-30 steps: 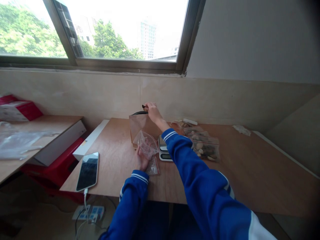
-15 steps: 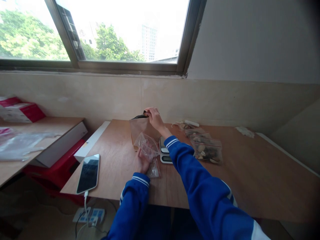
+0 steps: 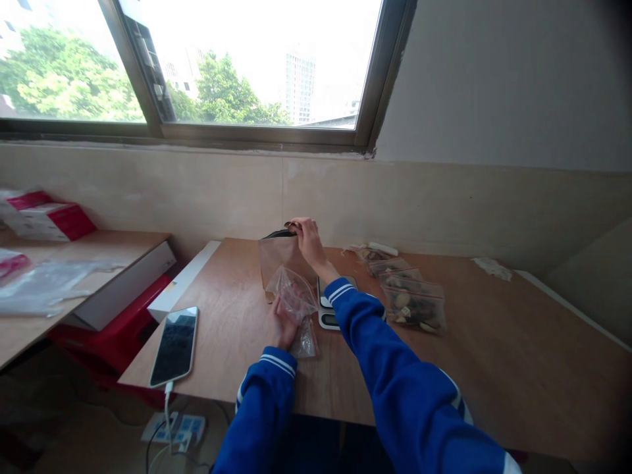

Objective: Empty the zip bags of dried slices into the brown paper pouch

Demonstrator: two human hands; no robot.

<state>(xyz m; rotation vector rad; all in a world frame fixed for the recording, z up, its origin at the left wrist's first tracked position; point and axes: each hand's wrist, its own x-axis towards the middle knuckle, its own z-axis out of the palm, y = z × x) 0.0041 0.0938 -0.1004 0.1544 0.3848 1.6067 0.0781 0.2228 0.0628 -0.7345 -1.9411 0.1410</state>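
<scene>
Pinched on the rim of the brown paper bag, your right hand holds its dark mouth open at the table's far side, while your left hand grips a clear zip bag, contents unclear. Filled zip bags lie right of the scale; the wooden table also carries a phone, below a window.

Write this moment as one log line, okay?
right hand: at brown paper bag top | left hand: holds clear plastic bag | scale: on table
</scene>
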